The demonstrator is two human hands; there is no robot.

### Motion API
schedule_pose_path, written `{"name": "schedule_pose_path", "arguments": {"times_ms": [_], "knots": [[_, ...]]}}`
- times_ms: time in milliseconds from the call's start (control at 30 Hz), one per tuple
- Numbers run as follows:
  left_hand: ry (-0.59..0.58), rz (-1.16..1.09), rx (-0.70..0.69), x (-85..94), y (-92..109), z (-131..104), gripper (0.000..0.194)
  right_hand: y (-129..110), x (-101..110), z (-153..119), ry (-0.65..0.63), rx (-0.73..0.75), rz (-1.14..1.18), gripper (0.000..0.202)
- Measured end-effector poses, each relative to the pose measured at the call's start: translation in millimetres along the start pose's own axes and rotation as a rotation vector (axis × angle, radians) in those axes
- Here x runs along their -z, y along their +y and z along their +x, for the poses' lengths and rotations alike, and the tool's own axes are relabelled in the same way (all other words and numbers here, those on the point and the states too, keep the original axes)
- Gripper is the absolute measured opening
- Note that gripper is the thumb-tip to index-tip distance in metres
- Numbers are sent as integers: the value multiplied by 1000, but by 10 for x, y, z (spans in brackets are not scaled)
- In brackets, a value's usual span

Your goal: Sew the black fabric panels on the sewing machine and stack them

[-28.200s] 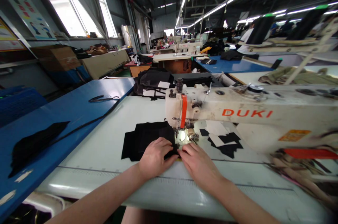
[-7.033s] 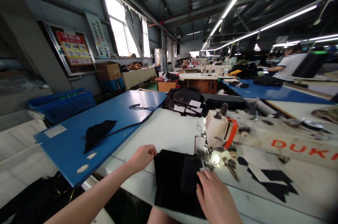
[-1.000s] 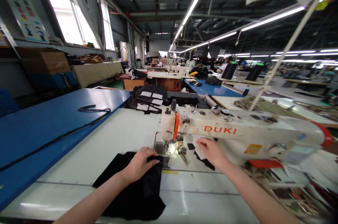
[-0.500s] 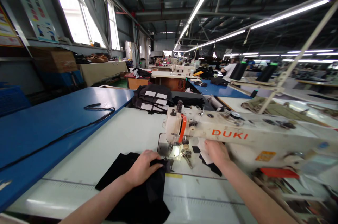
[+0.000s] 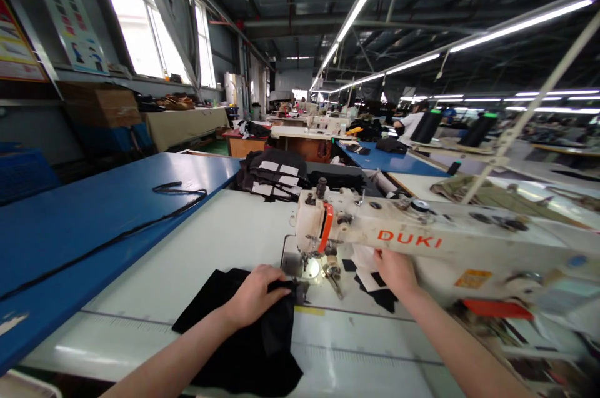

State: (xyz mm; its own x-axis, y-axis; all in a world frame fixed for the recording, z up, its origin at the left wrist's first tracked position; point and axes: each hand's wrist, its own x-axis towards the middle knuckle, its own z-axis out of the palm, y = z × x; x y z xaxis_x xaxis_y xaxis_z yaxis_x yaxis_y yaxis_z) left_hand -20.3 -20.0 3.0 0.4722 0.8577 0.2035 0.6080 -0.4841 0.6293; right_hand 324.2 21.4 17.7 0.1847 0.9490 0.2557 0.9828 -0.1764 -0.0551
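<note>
A piece of black fabric (image 5: 234, 348) lies on the pale sewing table, and my left hand (image 5: 260, 295) grips its upper right edge between thumb and fingers. That edge is just short of the needle plate of the white sewing machine (image 5: 407, 229). Under the machine's arm my right hand (image 5: 396, 273) reaches in with curled fingers beside thin white pieces (image 5: 368, 258). What those fingers hold, if anything, is hidden. Small black fabric pieces (image 5: 382, 298) lie below the white ones. The machine's lamp lights the spot by the presser foot.
A blue table (image 5: 117, 210) with a black cord (image 5: 122, 235) on it adjoins on the left. Behind the machine sits a stack of dark garments (image 5: 272, 170) with white patches. Black thread cones (image 5: 425, 127) stand at the right. A person in white (image 5: 412, 120) is farther back.
My right hand has shifted slightly right, farther under the machine arm, and more of the white pieces shows. The left hand stays on the black fabric. The view has turned a little.
</note>
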Motion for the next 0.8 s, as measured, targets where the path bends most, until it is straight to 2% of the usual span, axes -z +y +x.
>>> {"name": "schedule_pose_path", "arguments": {"times_ms": [267,433,533,633,700,800], "knots": [[0,-15,14,-9,-17,1,14,141,100,-62,18,-44,242,28],[3,-59,47,18,-31,9,16,122,164,-437,43,-24,430,25],[-21,-142,49,83,-12,17,16,-58,168,-807,92,103,570,22],[-42,-217,69,194,36,27,17,-382,149,-1134,116,295,688,18],[-45,-225,85,286,77,35,19,-639,118,-1259,120,385,741,17],[-61,-184,78,422,128,50,21,-988,39,-1296,67,476,748,19]]}}
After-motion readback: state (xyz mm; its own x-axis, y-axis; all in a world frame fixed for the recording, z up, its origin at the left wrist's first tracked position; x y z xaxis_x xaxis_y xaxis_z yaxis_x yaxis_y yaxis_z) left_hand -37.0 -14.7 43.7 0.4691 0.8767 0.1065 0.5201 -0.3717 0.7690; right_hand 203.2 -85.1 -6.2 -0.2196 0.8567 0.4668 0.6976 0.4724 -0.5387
